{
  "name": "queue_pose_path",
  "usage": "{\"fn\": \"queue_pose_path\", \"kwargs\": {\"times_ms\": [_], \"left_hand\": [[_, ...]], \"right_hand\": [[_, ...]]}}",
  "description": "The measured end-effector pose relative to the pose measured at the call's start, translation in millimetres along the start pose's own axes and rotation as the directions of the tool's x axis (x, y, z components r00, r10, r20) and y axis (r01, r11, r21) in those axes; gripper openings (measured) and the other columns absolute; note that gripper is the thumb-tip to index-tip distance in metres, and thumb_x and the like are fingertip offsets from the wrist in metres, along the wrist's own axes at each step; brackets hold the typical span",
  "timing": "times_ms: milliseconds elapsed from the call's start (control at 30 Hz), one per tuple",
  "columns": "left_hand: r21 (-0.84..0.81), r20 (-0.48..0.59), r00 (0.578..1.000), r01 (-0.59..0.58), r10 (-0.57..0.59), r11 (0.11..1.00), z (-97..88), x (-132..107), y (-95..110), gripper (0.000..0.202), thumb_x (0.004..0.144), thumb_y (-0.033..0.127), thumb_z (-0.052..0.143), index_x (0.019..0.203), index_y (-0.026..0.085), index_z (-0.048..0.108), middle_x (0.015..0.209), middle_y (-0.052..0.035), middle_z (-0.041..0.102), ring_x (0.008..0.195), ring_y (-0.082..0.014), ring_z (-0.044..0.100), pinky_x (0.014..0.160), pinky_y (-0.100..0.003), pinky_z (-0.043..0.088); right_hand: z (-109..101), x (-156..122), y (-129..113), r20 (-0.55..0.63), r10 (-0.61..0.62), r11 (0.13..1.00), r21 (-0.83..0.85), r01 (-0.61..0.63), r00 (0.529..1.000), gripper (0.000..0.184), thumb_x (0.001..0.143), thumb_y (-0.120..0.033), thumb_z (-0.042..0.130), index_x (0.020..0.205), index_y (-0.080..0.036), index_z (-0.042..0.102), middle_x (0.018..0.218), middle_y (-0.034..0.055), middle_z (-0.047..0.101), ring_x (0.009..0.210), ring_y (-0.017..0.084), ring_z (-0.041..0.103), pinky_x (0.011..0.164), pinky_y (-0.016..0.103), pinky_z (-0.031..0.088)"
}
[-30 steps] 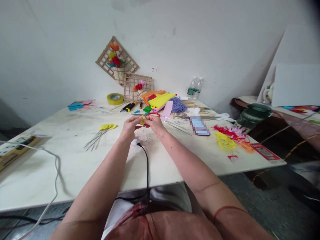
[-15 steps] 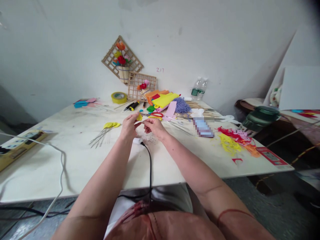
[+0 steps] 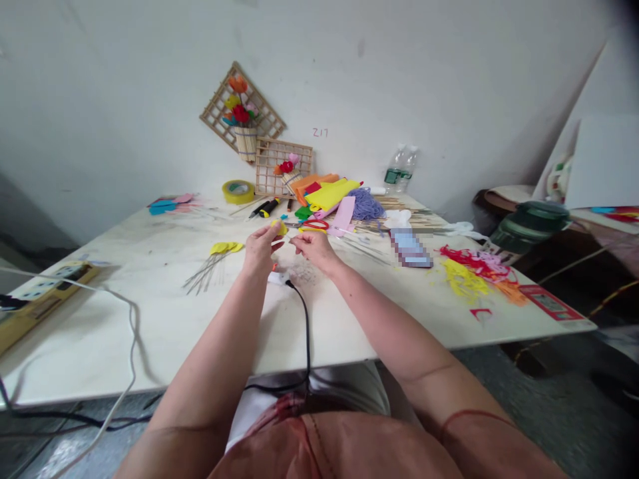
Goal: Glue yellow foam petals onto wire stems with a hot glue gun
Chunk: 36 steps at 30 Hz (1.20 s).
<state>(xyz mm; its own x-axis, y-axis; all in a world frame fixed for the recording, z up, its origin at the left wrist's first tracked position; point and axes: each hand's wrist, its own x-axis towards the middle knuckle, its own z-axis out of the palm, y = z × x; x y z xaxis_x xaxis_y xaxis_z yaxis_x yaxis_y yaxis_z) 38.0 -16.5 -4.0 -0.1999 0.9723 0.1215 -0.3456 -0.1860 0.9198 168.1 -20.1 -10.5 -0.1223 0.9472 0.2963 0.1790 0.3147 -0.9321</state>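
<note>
My left hand (image 3: 259, 249) is closed on a small yellow felt piece (image 3: 282, 228), which shows at its fingertips. Just to its right, my right hand (image 3: 315, 249) has thumb and fingers pinched together; whatever lies between them is too small to make out. The fingertips of both hands are close but apart. Left of my left hand lie several yellow felt petals (image 3: 225, 247) on thin wire stems. Below the hands sits a white device (image 3: 278, 277) with an orange tip and a black cable. Scissors (image 3: 316, 225) with red and yellow handles lie just behind.
Felt sheets (image 3: 333, 194), purple yarn (image 3: 367, 205) and sticks are piled at the back. A phone (image 3: 410, 247) and coloured scraps (image 3: 466, 276) lie right, near a green-lidded jar (image 3: 532, 229). Yellow tape (image 3: 238, 191) stands behind; a power strip (image 3: 47, 299) is at left.
My two hands have drawn slightly apart, and the orange tip of the white device now shows. The whole view has shifted a little with my head.
</note>
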Motion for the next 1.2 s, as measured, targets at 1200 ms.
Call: {"fn": "queue_pose_path", "kwargs": {"times_ms": [1200], "left_hand": [[0.076, -0.052, 0.997, -0.056, 0.060, 0.996, 7.7, -7.1, 3.8, 0.038, 0.054, 0.050, 0.072, 0.069, 0.016, 0.063, 0.074, -0.0039, 0.065, 0.063, -0.0120, 0.055, 0.064, -0.026, 0.044]], "right_hand": [[0.1, -0.1, 2.2, -0.044, -0.206, 0.968, -0.157, 0.197, 0.977, 0.019, 0.075, -0.023, 0.055, 0.058, -0.017, 0.057, 0.048, -0.0039, 0.050, 0.048, 0.009, 0.047, 0.052, 0.021, 0.035]]}}
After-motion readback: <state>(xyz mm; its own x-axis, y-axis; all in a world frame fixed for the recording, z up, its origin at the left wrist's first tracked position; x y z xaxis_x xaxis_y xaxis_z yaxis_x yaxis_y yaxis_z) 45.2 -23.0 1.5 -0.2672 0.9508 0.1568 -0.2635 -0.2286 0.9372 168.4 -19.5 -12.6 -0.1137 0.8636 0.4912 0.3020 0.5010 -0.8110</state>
